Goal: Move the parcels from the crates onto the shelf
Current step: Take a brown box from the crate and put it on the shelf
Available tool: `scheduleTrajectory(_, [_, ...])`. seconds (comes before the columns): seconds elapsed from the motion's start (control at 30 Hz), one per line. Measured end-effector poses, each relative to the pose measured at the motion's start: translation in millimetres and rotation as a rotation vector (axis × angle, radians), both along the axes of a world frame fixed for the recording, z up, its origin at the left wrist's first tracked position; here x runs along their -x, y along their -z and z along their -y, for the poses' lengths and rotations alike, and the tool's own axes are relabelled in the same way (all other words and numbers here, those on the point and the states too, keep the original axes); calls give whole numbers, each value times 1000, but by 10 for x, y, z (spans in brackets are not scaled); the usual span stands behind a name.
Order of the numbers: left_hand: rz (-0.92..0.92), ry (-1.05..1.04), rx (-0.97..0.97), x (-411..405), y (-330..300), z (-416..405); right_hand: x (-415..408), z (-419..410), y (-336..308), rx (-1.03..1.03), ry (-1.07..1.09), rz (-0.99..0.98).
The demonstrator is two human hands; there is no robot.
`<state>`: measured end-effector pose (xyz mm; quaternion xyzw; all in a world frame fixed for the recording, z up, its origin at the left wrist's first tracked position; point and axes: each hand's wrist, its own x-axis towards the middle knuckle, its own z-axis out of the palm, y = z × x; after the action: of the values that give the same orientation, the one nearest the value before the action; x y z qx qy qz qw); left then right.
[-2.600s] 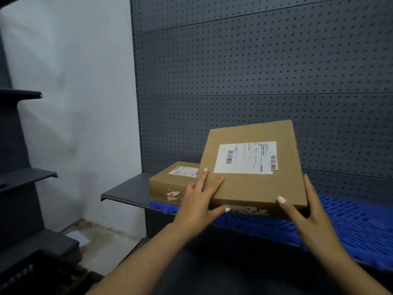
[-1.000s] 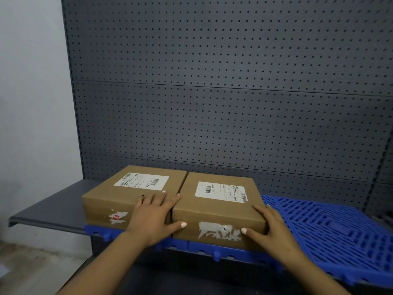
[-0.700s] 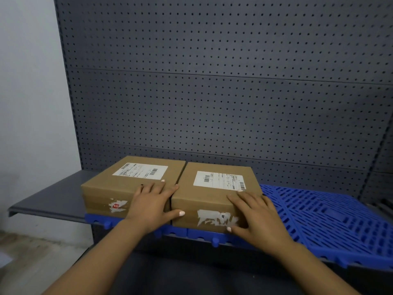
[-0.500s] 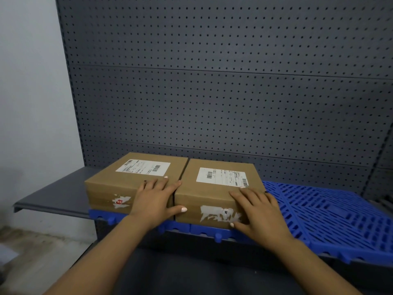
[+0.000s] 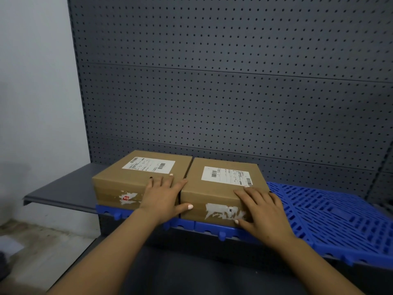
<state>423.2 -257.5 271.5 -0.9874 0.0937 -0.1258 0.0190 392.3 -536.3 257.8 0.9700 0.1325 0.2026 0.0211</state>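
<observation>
Left hand [image 5: 163, 199] lies flat, fingers straight on the left parcel [image 5: 136, 179] top near its right edge, thumb stretched across onto the right parcel [image 5: 221, 188] front. Right hand [image 5: 263, 211] is spread flat over the right parcel's front right corner, nothing pinched. Both parcels sit touching side by side on the blue grid mat [image 5: 331, 216] on the shelf [image 5: 63, 188]. White barcode labels on top, print too small to read. Torn sticker on the right parcel's front shows one small black character.
</observation>
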Motion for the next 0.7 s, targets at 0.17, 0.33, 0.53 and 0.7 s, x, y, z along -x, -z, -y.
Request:
scheduleTrajectory(0.17, [35, 68, 101, 78, -133, -29, 119, -15, -144, -14, -58, -13])
scheduleTrajectory(0.33, [140, 65, 202, 440, -48, -312, 361, -342, -202, -118, -199, -6])
scheduleTrajectory(0.53, [87, -108, 180, 1062, 531, -1050, 597, -1158, 16, -158, -407, -134])
scheduleTrajectory(0.7, [-53, -285, 202, 1734, 1084, -1713, 839, -2095, 391, -154, -586, -250])
